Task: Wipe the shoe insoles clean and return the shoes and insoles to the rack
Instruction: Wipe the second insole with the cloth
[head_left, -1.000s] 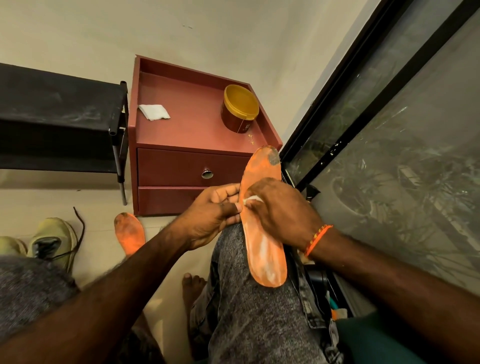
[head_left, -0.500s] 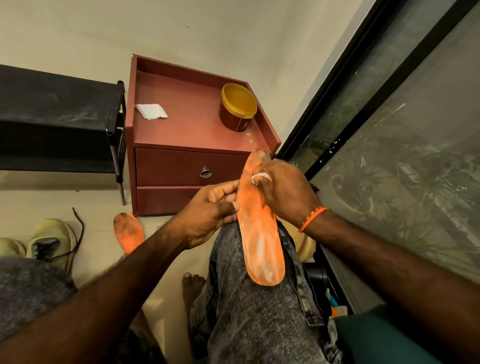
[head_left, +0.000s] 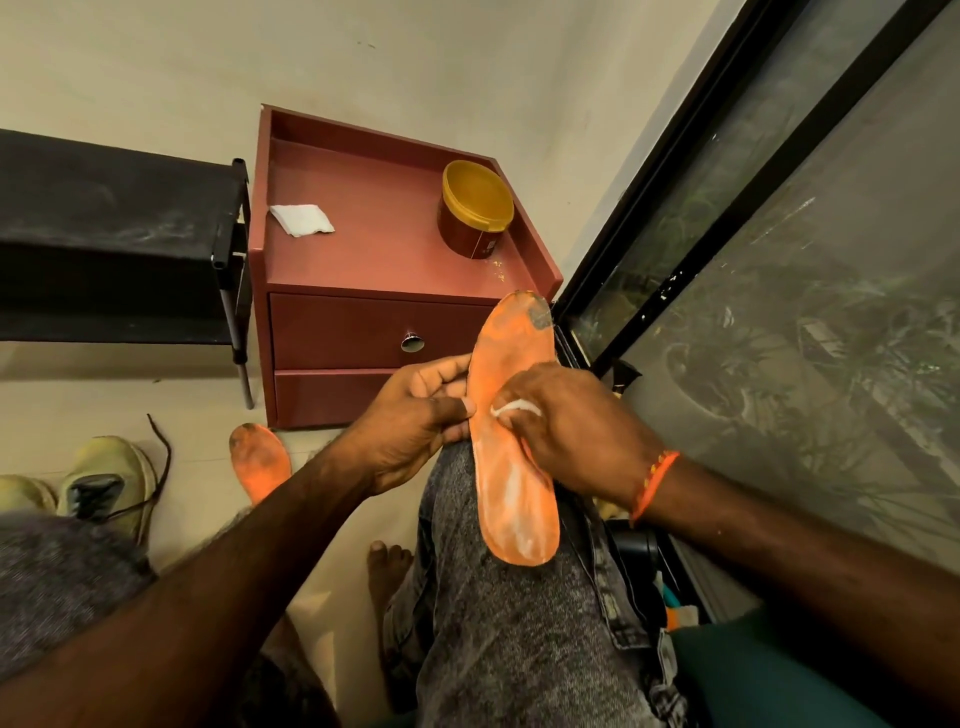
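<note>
You are looking at an orange insole (head_left: 514, 499) streaked white below your fingers (head_left: 511, 410), a white wipe (head_left: 514, 407) showing between them, a second orange insole (head_left: 260, 462) smudged dark, and speckled grey jeans (head_left: 498, 639).

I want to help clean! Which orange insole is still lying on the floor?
The smaller-looking orange insole beside the yellow-green shoe lies on the floor, untouched. The other insole rests on the knee, held by the left hand.
</note>
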